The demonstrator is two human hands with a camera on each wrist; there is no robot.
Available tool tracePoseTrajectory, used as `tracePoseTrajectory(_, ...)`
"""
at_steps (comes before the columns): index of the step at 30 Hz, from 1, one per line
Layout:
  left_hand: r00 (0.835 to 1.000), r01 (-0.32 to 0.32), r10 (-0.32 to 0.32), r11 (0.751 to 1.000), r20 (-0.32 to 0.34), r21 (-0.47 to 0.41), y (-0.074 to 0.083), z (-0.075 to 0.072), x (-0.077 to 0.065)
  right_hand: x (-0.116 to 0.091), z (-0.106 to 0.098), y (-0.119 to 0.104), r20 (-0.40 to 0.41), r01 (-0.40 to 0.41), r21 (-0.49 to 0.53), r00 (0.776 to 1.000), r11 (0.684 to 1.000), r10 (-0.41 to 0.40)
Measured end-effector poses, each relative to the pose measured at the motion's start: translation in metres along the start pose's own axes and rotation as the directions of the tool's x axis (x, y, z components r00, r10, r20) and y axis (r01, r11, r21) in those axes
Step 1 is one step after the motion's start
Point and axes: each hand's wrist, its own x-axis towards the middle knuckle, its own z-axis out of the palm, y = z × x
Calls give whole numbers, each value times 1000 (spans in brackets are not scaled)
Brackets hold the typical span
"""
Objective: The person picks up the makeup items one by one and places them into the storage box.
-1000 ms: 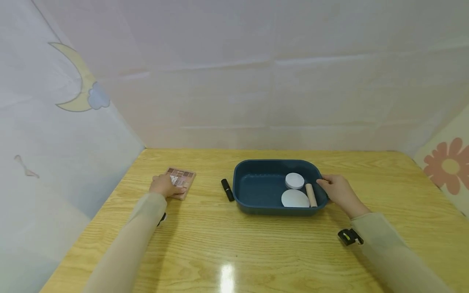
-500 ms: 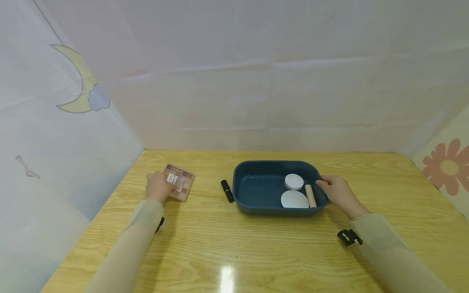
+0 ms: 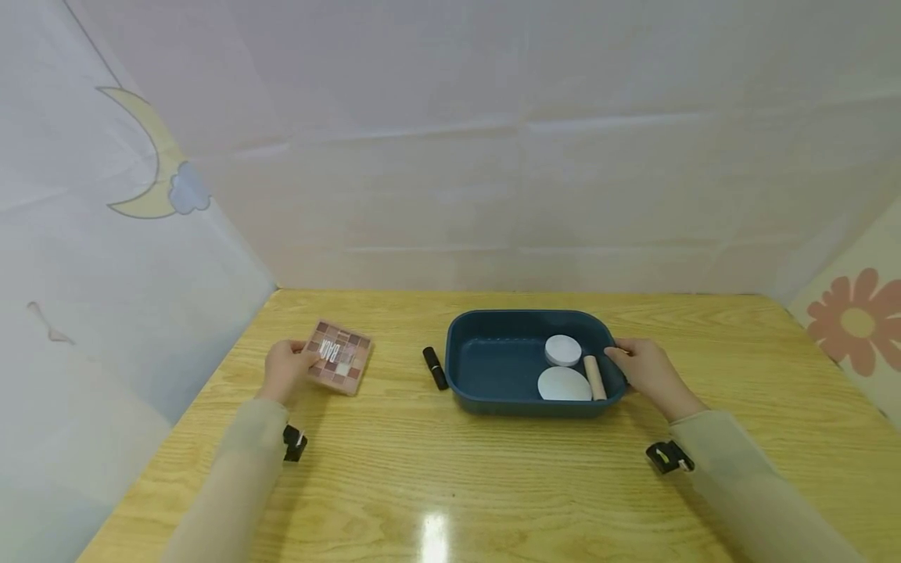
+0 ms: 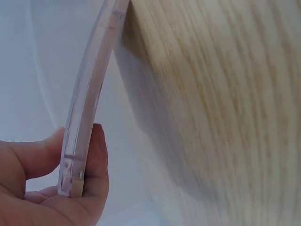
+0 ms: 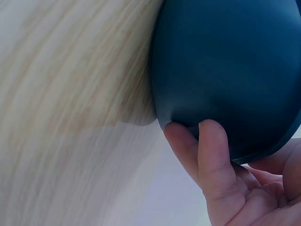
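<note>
At the left of the head view, my left hand (image 3: 283,371) pinches the near-left edge of a pink eyeshadow palette (image 3: 345,360) with a clear lid. The left wrist view shows that palette (image 4: 89,99) edge-on between thumb and fingers, tilted, with a shadow on the table beneath. My right hand (image 3: 653,375) grips the right end of a dark blue basin (image 3: 493,367), thumb on the rim and fingers against the outer wall (image 5: 221,70). Inside the basin lie a small round white case (image 3: 564,349), a larger white disc (image 3: 565,384) and a beige tube (image 3: 594,378).
A black lipstick-like tube (image 3: 435,368) lies on the wooden table (image 3: 394,469), just left of the basin. Pale printed cloth (image 3: 450,156) hangs behind the table and along both sides.
My left hand has shifted from over the palette to its left edge, now pinching it, and the palette has turned and tilted slightly. The right hand stays on the basin.
</note>
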Motion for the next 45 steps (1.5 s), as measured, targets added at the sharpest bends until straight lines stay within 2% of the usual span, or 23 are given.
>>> tracePoseTrajectory(5, 995, 54, -48, 996, 85, -72, -1, -7, -7, 0, 0, 0, 5, 0, -5, 1000, 1000, 0)
tracePoseTrajectory(9, 986, 110, -86, 980, 145, -167, -2, -11, -12, 0, 0, 1, 8, 2, 0, 1000, 1000, -2)
tracePoseTrajectory(15, 983, 139, -107, 965, 152, -221, -6, -17, -17, 0, 0, 1, 11, 2, 6, 1000, 1000, -2)
tracePoseTrajectory(19, 977, 168, -114, 933, 181, -320, -5, -19, -21, 0, 0, 1, 13, 3, 4, 1000, 1000, -3)
tracePoseTrajectory(22, 976, 168, -101, 911, 192, -376, -1, -18, -25, 0, 0, 2, 11, 5, -1, 1000, 1000, -5)
tracePoseTrajectory(28, 975, 142, -57, 901, 213, -410, 4, -16, -31, 0, 0, 1, 14, 2, 5, 1000, 1000, -2)
tracePoseTrajectory(35, 957, 143, -15, 893, 289, -427, 10, -16, -38, 1, 0, 0, 9, 4, 3, 1000, 1000, -4)
tracePoseTrajectory(39, 951, 121, 21, 893, 308, -434, 14, -16, -39, 2, 0, 0, 19, -2, 6, 1000, 1000, 2)
tracePoseTrajectory(45, 939, 125, 48, 875, 341, -468, 20, -15, -42, 2, 0, 1, 33, -11, 18, 999, 1000, 11)
